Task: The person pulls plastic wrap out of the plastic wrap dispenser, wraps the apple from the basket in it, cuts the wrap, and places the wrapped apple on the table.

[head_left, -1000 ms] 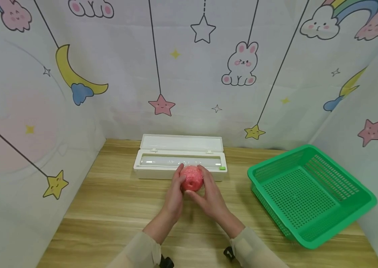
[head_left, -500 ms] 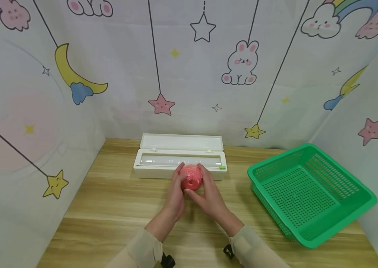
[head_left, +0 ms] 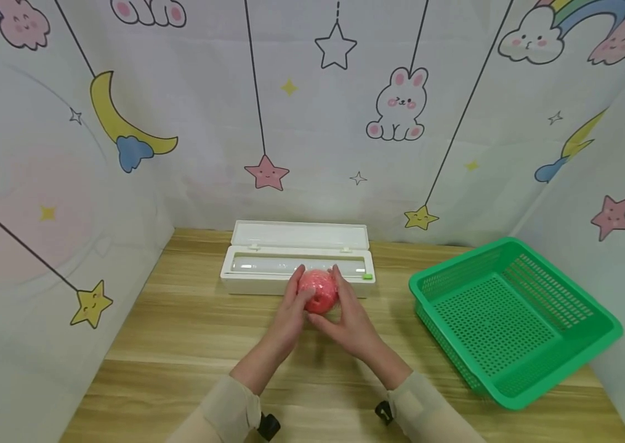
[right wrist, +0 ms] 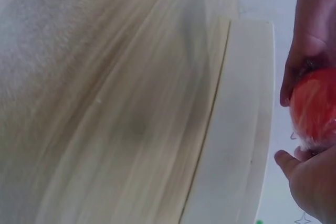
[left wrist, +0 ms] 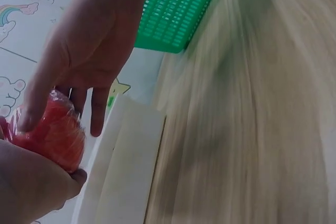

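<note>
A red apple [head_left: 321, 288] wrapped in shiny clear plastic film is held between both hands in front of the white box. My left hand [head_left: 287, 319] grips its left side, with the thumb across the near face. On the other side my right hand [head_left: 353, 325] cups it, thumb low and fingers along the right flank. In the left wrist view, loose wrinkles of film stand out on the apple [left wrist: 60, 137]. Behind the hands lies a long white cling film dispenser [head_left: 257, 286], lid raised, with a roll [head_left: 268, 265] inside.
To the right stands a green perforated plastic basket [head_left: 459, 363] on the wooden table [head_left: 179, 344]. A white cloth backdrop [head_left: 207, 123] with cartoon prints encloses the back and both sides. A small green slider [head_left: 367, 277] sits at the dispenser's right end.
Both hands have stayed around the apple, shifting it very slightly. My left thumb lies further across its face, and the forearms have spread a little apart.
</note>
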`<state>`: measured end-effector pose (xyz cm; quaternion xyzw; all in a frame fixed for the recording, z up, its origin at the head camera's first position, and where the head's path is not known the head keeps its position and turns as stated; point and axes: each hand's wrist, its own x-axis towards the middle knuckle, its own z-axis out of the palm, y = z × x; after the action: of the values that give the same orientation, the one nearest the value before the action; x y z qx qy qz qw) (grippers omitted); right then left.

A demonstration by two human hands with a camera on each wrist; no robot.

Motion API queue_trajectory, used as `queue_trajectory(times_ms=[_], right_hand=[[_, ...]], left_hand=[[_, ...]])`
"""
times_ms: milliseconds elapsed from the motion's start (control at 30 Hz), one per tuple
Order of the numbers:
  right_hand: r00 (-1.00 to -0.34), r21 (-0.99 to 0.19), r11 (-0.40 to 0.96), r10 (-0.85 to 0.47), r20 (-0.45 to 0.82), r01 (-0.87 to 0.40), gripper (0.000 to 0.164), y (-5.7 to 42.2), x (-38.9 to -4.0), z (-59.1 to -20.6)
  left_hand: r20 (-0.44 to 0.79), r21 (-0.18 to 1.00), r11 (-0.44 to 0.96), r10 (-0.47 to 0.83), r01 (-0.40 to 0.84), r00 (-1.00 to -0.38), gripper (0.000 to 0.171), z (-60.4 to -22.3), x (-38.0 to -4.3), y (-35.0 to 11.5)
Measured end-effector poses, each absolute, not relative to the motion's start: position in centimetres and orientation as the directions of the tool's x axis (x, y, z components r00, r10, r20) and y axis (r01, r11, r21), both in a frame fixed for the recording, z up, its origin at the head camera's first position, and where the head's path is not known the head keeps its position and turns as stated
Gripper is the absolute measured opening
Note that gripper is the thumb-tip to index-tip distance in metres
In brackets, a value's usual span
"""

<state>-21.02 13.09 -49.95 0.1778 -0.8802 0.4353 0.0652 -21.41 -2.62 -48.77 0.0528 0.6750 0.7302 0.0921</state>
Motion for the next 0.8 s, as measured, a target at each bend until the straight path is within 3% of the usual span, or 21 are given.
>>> queue_trajectory(times_ms=[400, 800], right_hand=[[-0.898, -0.729, 0.533, -0.335, 0.285, -0.430, 0.085, 13.4, -20.6, -48.5], [-0.876, -0.788, 0.394, -0.308, 0.372, -0.473, 0.082, 12.6, -20.9, -49.2]], left_hand=[[-0.057, 0.997, 0.065, 0.346, -0.037, -0.936, 0.048, -47.3, -22.2, -4.7], [-0.049, 0.999, 0.002, 0.284, -0.050, -0.957, 0.052, -47.0, -22.3, -4.5]])
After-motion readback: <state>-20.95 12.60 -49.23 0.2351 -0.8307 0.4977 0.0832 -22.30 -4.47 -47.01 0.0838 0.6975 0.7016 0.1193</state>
